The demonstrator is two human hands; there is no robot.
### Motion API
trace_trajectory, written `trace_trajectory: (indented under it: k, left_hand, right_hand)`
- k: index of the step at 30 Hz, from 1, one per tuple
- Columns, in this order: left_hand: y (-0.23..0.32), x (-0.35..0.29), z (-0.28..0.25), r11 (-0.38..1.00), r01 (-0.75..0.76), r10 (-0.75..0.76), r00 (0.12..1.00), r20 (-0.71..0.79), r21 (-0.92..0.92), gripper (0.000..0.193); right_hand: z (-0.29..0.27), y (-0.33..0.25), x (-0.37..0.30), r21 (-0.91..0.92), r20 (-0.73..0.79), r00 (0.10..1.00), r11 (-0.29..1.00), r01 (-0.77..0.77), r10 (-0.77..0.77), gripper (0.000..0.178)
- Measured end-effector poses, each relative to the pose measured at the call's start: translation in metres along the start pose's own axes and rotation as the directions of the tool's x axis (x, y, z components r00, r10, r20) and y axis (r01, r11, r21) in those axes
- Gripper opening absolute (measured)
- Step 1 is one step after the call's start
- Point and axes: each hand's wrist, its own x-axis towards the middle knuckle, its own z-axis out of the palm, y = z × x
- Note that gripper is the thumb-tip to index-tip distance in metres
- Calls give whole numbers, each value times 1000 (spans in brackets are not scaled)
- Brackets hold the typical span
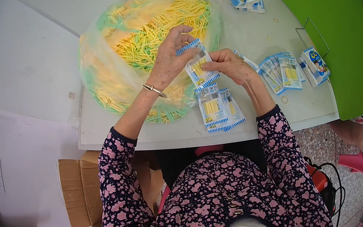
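Evidently for steadiness, your right fingers (212, 65) pinch a packet (199, 73) by its edge; your left fingers (181, 30) curl loosely against it, grip unclear. Sticks (148, 34) lie just beyond, within reach.

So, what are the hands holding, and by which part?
A small blue-striped packet: the left hand near its top, the right hand by its right edge.

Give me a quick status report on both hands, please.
Right hand pinching small blue-and-white packet; left hand touching its upper part; more packets on table, nearer the body; no obstruction visible.
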Motion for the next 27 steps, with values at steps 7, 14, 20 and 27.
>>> trace_trajectory:
  k: [7, 14, 20, 27]
  left_hand:
    - [3, 2, 0, 998, 39, -43, 996, 83, 50, 45]
    - [3, 5, -2, 991, 134, -128, 977, 173, -22, 45]
    - [6, 4, -7, 961, 30, -86, 977, 193, 275, 41]
    - [5, 3, -7, 989, 128, -141, 965, 219, 70, 34]
  right_hand:
    - [9, -4, 0, -33, -21, 1000, 999, -14, 14, 24]
    - [-2, 9, 3, -131, 11, 997, 988, -79, 81, 26]
    - [7, 6, 2, -61, 37, 997, 996, -71, 74, 25]
    - [3, 5, 1, -52, 27, 998, 997, -57, 59, 25]
